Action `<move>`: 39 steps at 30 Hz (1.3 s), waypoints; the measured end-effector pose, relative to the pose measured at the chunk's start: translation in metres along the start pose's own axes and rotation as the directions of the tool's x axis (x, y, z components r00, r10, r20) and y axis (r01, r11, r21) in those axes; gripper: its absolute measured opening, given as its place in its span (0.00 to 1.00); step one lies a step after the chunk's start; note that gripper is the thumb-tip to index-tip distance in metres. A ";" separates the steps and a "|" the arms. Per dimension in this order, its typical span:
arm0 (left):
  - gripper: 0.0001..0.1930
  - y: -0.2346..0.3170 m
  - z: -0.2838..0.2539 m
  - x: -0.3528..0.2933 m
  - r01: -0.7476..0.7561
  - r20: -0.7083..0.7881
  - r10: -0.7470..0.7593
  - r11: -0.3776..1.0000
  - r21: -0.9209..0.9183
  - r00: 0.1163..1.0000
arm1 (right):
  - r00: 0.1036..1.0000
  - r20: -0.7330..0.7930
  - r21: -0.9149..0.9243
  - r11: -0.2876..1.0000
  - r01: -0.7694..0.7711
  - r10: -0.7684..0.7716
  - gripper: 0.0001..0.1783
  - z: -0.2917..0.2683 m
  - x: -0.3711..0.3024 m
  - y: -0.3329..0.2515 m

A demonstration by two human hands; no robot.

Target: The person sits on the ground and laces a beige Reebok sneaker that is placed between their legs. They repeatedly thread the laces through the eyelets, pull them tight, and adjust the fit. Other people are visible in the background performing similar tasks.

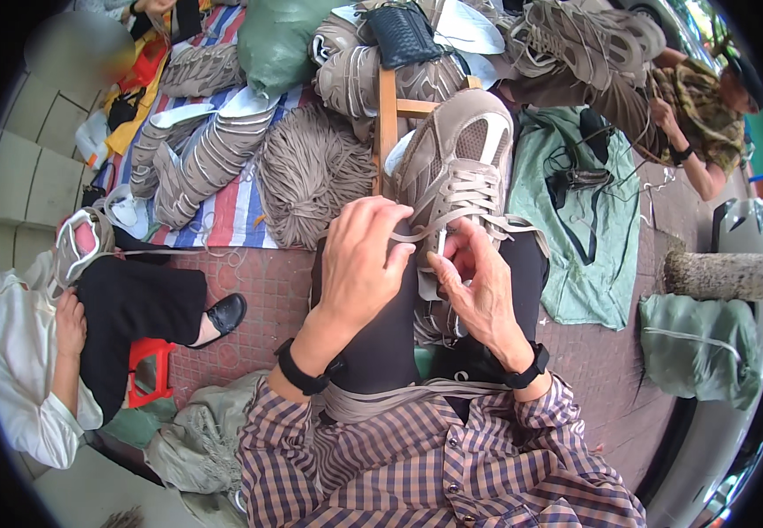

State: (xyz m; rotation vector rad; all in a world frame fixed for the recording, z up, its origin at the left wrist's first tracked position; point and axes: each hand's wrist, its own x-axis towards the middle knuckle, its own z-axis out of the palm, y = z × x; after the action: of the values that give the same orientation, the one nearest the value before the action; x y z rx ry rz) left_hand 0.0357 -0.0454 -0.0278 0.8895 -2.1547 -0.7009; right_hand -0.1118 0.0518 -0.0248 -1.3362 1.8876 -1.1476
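A grey-beige sneaker [465, 145] lies over my thighs, its toe pointing away from me. Its flat shoelace [472, 189] crosses the front in several rows. My left hand [359, 260] is at the shoe's left side, fingers curled and closed around a loose lace end that runs to the shoe. Close to the top eyelets, my right hand [478, 282] pinches with thumb and fingers at the lace; the exact spot is partly hidden by the fingers. Another loop of lace hangs toward the right side of the shoe.
A big bundle of beige laces [311, 176] lies on a striped sheet [223, 211], beside stacked shoe uppers [210, 163]. A wooden frame [387, 132] stands ahead, with a dark woven pouch [401, 35] near it. People sit at left and far right. A green sack [575, 282] spreads at right.
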 end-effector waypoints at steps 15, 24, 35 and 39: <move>0.16 -0.023 -0.001 0.031 0.336 0.187 -0.282 0.836 -0.433 0.941 | 0.989 0.121 0.340 0.932 -0.122 0.086 0.15 -0.033 -0.019 0.010; 0.27 -0.049 0.018 0.058 0.520 0.424 -0.312 0.625 -0.583 0.850 | 0.957 -0.169 -0.102 0.970 0.221 -0.236 0.21 0.017 0.006 0.015; 0.31 -0.041 0.009 0.088 0.702 0.833 -0.042 0.562 -0.437 0.552 | 0.982 -0.116 -0.001 0.988 0.153 -0.152 0.15 -0.003 -0.008 0.020; 0.30 -0.039 0.006 0.084 0.666 0.817 -0.037 0.601 -0.442 0.576 | 0.987 -0.076 -0.028 0.990 0.141 -0.143 0.12 -0.003 -0.010 0.015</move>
State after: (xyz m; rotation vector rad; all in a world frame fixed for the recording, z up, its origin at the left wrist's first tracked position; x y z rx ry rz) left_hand 0.0021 -0.1317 -0.0254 0.6613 -1.9379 -2.3446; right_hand -0.1173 0.0643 -0.0366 -1.4787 1.8903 -1.2688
